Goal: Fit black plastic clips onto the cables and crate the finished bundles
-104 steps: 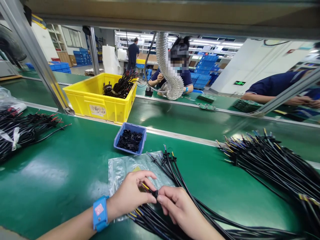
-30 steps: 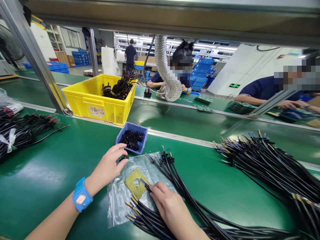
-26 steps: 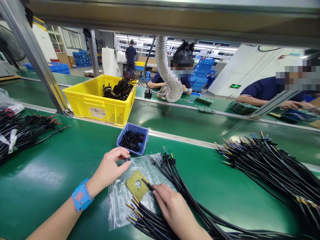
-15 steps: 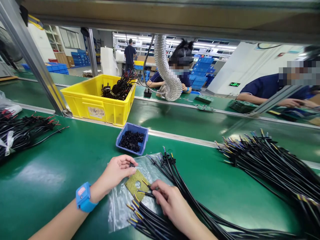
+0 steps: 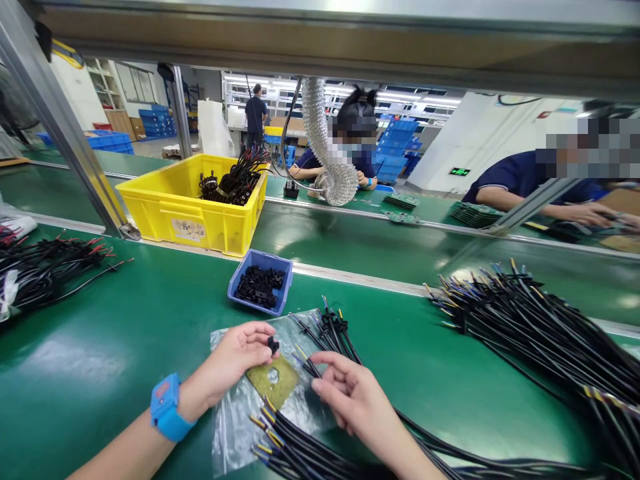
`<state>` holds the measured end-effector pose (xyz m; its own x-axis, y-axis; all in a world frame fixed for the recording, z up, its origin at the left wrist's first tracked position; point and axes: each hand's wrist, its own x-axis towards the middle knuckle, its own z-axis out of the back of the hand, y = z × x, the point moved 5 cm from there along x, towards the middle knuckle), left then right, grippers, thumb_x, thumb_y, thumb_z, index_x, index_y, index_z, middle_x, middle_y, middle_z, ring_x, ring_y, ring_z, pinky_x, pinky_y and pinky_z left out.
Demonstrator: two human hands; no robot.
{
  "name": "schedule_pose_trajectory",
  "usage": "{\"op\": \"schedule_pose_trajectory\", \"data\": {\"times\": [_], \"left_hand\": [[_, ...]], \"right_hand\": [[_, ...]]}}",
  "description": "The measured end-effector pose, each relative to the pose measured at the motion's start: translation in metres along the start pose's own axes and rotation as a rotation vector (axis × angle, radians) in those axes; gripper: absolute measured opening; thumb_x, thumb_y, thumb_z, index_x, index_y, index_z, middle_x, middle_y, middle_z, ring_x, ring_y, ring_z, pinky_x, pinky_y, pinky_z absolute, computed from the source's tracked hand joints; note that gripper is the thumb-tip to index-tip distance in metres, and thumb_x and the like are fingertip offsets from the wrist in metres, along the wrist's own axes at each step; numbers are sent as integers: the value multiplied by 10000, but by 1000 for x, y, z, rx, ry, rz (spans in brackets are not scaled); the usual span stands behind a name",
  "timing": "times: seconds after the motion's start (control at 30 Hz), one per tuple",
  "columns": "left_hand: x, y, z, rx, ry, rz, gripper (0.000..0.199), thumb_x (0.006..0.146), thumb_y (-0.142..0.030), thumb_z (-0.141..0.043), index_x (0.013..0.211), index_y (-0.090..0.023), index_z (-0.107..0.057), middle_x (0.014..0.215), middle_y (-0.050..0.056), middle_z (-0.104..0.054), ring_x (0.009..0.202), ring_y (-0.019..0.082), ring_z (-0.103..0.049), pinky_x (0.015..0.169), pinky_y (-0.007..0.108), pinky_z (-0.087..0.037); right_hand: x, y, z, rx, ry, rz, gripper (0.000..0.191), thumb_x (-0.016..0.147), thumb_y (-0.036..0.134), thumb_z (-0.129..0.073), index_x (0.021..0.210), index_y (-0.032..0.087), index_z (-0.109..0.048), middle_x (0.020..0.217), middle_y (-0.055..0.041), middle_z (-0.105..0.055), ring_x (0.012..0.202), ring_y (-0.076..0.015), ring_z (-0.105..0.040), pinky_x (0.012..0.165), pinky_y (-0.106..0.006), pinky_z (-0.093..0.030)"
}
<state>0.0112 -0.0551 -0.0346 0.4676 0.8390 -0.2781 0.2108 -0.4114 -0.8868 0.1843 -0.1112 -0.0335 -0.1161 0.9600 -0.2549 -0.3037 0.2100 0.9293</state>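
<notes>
My left hand, with a blue band on its wrist, pinches a small black part above the upper edge of a yellowish square plate with a round hole. That plate lies on a clear plastic bag. To the right, my right hand has its thumb and forefinger at a black cable with bare yellow and blue wire ends. A bundle of similar cables lies just below the plate. More cables run behind my right hand.
A blue bin of black parts stands behind the bag, near a yellow crate holding cables. Cable piles lie at the right and left. Across the bench, two people sit by circuit boards; another person stands farther back.
The black part now shows more between my left fingers. My right hand has moved slightly right, and the cable ends near it have shifted up and away from the plate.
</notes>
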Motion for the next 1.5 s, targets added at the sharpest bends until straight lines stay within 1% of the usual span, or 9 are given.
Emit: {"op": "schedule_pose_trajectory", "data": {"times": [0.13,0.23,0.43,0.67,0.93,1.03,1.17,1.33,1.5], "left_hand": [[2,14,-6,-6,17,27,418,564,-247,-787,920,-125,-606,793,19,-618,733,130,-595,719,257,-426],[1,21,-10,-13,27,46,401,576,-239,-783,924,-129,-617,804,16,-614,732,124,-591,725,257,-421],[-4,16,-17,-70,36,52,389,574,-235,-790,899,-119,-611,758,18,-634,705,111,-582,720,247,-429],[-3,16,-16,-4,11,38,368,523,-222,-812,826,-110,-638,750,21,-644,688,103,-561,672,223,-425],[-1,19,-18,19,18,50,355,507,-248,-814,788,-109,-648,692,12,-639,641,100,-554,636,223,-419],[-3,19,-18,36,26,53,353,522,-267,-807,798,-111,-652,708,19,-643,642,104,-556,636,227,-414],[-3,18,-18,41,58,66,350,543,-280,-800,816,-114,-657,732,36,-660,667,120,-576,667,243,-423],[-4,18,-18,47,87,82,350,527,-272,-811,803,-114,-666,755,52,-675,698,144,-595,707,268,-434],[-2,23,-17,79,77,68,340,550,-278,-797,812,-107,-664,732,50,-673,666,136,-587,679,264,-435]], "right_hand": [[-6,8,6,-40,-100,48,301,739,454,-537,780,156,-518,494,70,-409,348,-67,-347,335,-192,-254],[-9,13,5,-95,-130,114,270,760,420,-523,759,151,-542,500,63,-405,384,-74,-353,366,-198,-271],[-13,18,1,-236,-156,198,208,770,330,-511,644,165,-514,517,55,-399,464,-86,-359,437,-205,-296],[-17,22,-1,-312,-129,260,199,795,291,-496,652,161,-543,525,51,-417,474,-90,-376,444,-197,-315],[-30,39,-3,-507,-196,610,110,781,176,-512,729,151,-606,559,6,-562,479,-100,-496,470,-186,-382],[-34,42,-5,-541,-188,682,121,790,156,-501,763,152,-618,584,-13,-600,499,-109,-537,489,-187,-404],[-30,40,-2,-521,-173,556,123,799,208,-518,748,164,-621,572,-7,-586,487,-114,-519,481,-197,-402],[-22,33,6,-318,-147,331,192,813,288,-502,686,176,-594,512,30,-500,446,-98,-429,421,-188,-344],[-26,35,5,-376,-165,401,180,810,271,-515,682,166,-587,536,26,-497,465,-97,-434,452,-191,-352]]}}
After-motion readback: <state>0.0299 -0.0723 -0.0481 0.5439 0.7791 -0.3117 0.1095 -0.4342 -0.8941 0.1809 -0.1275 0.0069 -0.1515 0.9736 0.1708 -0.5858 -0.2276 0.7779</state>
